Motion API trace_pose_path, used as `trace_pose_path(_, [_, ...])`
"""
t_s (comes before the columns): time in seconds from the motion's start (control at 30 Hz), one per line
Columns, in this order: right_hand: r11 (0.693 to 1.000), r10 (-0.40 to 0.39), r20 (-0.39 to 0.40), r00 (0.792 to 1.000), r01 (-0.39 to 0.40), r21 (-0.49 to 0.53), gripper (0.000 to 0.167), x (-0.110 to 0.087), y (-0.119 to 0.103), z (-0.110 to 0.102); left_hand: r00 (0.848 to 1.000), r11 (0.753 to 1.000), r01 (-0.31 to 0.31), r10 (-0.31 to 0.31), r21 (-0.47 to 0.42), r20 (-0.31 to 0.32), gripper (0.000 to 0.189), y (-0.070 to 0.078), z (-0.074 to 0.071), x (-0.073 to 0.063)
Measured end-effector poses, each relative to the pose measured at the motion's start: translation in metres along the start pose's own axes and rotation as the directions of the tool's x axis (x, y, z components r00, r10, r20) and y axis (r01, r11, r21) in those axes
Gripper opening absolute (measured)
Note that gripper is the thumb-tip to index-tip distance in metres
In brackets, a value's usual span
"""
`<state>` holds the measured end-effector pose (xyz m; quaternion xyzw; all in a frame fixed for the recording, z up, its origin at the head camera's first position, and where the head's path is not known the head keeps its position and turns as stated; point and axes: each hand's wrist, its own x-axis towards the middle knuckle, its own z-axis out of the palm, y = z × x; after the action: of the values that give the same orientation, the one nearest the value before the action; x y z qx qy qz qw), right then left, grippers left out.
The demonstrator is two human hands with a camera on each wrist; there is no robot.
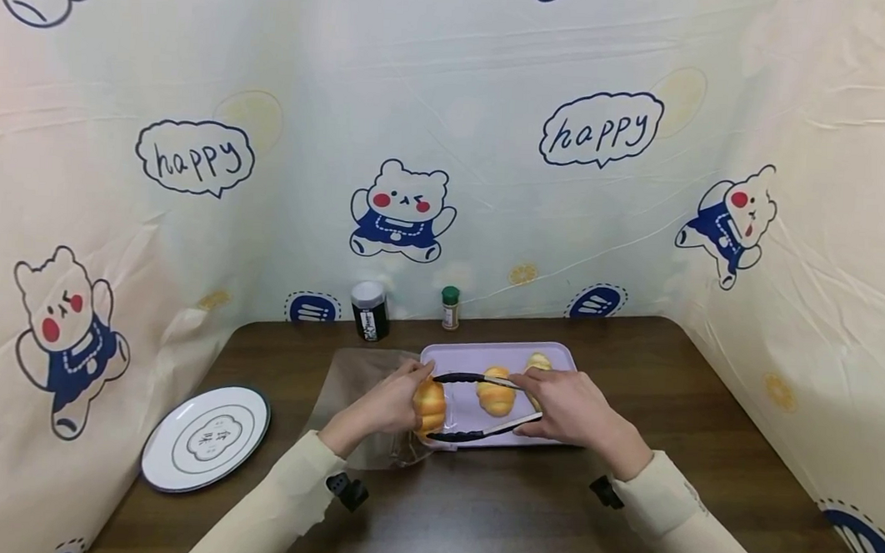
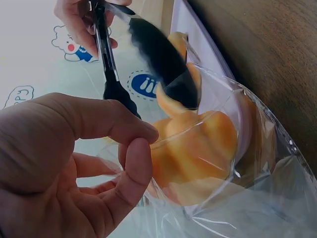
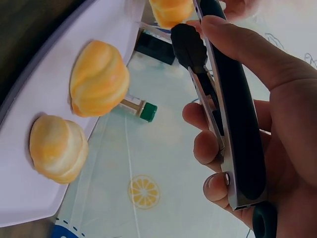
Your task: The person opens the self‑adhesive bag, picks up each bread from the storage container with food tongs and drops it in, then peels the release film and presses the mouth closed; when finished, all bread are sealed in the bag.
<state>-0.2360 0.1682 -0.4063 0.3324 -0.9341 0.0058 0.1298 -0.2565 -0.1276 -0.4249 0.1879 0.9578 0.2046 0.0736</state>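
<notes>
My left hand (image 1: 391,399) pinches the rim of a clear plastic bag (image 2: 262,208) between thumb and forefinger. A golden bread roll (image 2: 193,153) sits within the bag's mouth, seen through the film in the left wrist view. Black-tipped metal tongs (image 3: 233,104) are gripped in my right hand (image 1: 574,404), thumb along one arm and fingers on the other side. Their arms stand spread, with the tips at either side of that roll in the head view. Two more bread rolls, one in the middle (image 1: 496,396) and another further right (image 3: 58,148), lie on the lilac tray (image 1: 476,358).
At the left of the brown table (image 1: 460,520) lies a white plate (image 1: 170,450) with a dark rim. Along the back stand a dark jar with a grey lid (image 1: 369,310) and a small green-capped shaker (image 1: 450,309). Printed sheeting (image 1: 491,212) encloses the table behind and at both sides.
</notes>
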Motion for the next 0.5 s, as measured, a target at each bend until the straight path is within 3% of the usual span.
trace_pose_path(0.3, [0.993, -0.058, -0.07, 0.996, 0.05, -0.105, 0.065, 0.001, -0.0019, 0.0084, 1.0, 1.0, -0.012, 0.013, -0.015, 0.014, 0.097, -0.0015, -0.0024, -0.0001])
trace_pose_path(0.5, [0.994, -0.05, -0.048, 0.998, 0.045, -0.1, 0.062, 0.0018, -0.0019, 0.0086, 1.0, 0.999, -0.029, 0.029, 0.026, 0.002, 0.09, -0.0014, -0.0051, -0.0018])
